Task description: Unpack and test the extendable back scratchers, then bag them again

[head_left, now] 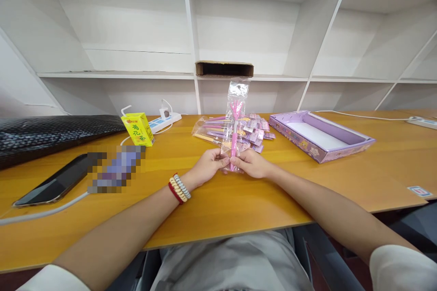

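Note:
Between my two hands a pink pen (234, 138) in a clear plastic sleeve (238, 91) stands roughly upright over the table. Its top is shaped like a small claw or paw. My left hand (210, 167) pinches the sleeve's lower end from the left, the thumb pressed on it. From the right, my right hand (254, 163) grips the same end, its thumb tip close to the other. Just behind lies a heap of similar bagged pens (252, 129), purple and yellowish with printed tags; the held pen covers part of it.
An open purple box (317, 150) sits right of the heap. At left are a yellow drink carton (138, 129) with a straw, a power strip (165, 122), a dark phone (53, 182) and a black bag (61, 134). A cardboard box (224, 69) rests on the white shelf (136, 75).

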`<action>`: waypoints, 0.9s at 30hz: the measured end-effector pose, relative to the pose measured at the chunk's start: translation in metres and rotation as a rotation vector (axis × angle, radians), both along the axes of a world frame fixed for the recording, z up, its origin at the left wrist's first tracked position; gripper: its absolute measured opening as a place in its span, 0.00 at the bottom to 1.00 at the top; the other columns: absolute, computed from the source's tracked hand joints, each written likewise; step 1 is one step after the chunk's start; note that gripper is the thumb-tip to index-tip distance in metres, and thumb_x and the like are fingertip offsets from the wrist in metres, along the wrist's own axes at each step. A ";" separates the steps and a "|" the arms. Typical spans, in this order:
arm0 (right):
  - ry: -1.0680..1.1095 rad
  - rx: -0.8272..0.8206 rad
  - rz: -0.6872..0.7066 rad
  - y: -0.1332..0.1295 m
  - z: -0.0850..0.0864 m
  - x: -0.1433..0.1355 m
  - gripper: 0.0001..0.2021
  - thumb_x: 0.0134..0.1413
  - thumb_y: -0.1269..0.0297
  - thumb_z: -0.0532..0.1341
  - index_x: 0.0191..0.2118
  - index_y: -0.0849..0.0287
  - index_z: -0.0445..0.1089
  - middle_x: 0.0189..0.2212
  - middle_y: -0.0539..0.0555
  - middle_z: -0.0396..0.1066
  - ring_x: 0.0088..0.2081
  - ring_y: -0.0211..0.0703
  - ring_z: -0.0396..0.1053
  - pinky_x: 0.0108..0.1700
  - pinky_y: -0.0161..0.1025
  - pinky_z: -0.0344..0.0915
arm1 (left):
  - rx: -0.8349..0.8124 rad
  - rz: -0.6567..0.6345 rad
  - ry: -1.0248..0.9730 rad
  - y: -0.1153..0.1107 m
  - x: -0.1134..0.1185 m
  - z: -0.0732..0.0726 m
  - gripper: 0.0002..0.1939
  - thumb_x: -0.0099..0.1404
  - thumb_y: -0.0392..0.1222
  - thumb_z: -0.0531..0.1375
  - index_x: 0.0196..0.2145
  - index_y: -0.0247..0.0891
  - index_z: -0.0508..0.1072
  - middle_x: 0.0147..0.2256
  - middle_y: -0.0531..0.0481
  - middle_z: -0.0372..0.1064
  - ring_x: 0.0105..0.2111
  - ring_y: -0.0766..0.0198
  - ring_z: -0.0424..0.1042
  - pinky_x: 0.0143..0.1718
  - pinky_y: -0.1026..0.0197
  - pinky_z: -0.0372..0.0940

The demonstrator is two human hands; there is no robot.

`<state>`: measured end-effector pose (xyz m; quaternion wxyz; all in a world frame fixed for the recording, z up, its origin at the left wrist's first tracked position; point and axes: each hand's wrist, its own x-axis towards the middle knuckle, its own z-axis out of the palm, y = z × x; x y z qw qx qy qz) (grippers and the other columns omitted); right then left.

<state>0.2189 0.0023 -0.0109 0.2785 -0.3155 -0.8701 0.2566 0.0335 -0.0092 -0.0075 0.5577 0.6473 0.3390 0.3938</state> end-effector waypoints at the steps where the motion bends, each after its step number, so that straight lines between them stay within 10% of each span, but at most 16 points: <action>1: -0.013 0.038 0.005 0.001 0.000 0.000 0.26 0.59 0.47 0.46 0.21 0.63 0.64 0.16 0.48 0.60 0.19 0.30 0.54 0.22 0.30 0.50 | 0.008 0.009 0.015 0.000 0.000 0.000 0.14 0.53 0.47 0.64 0.29 0.32 0.69 0.26 0.50 0.67 0.27 0.66 0.67 0.32 0.59 0.66; 27: -0.285 0.282 -0.029 0.021 0.000 0.017 0.15 0.58 0.59 0.53 0.25 0.62 0.67 0.22 0.51 0.65 0.26 0.34 0.58 0.29 0.32 0.52 | 0.463 0.406 0.479 0.022 -0.023 0.001 0.09 0.56 0.43 0.56 0.25 0.36 0.71 0.25 0.51 0.71 0.26 0.65 0.67 0.31 0.63 0.60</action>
